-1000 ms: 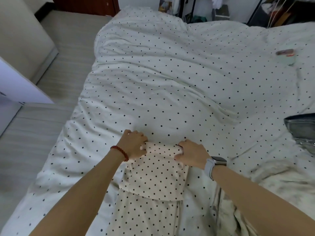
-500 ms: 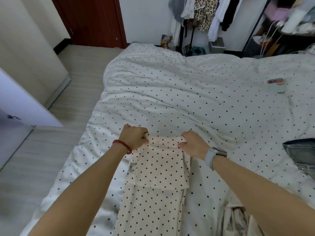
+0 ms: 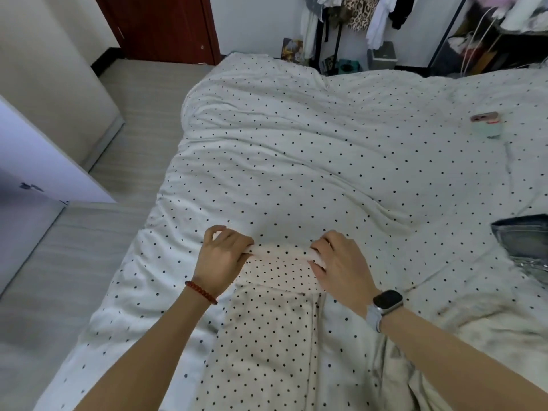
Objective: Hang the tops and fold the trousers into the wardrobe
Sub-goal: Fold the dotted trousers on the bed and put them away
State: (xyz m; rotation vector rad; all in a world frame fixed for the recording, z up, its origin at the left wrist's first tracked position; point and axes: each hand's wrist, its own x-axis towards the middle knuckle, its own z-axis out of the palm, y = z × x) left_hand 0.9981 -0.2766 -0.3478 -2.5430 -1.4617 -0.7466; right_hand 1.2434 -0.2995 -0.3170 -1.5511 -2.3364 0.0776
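Cream trousers with black dots [image 3: 267, 345] lie lengthwise on the bed [image 3: 296, 149], their far end folded back over themselves. My left hand [image 3: 222, 259] pinches the left corner of that folded edge. The right corner is pinched by my right hand [image 3: 341, 262], which wears a watch. The fold between the two hands is raised slightly off the bedding. A pale garment [image 3: 394, 378] lies crumpled under my right forearm.
Dark denim clothing [image 3: 522, 235] lies at the bed's right edge. A phone on a small pale item [image 3: 486, 123] sits far right. A clothes rack with hanging tops [image 3: 355, 16] stands beyond the bed. A white wardrobe door [image 3: 35, 161] is open at left.
The camera has tilted up, showing more of the room. Both hands have drawn the folded edge a little towards me, so the folded flap looks shorter.
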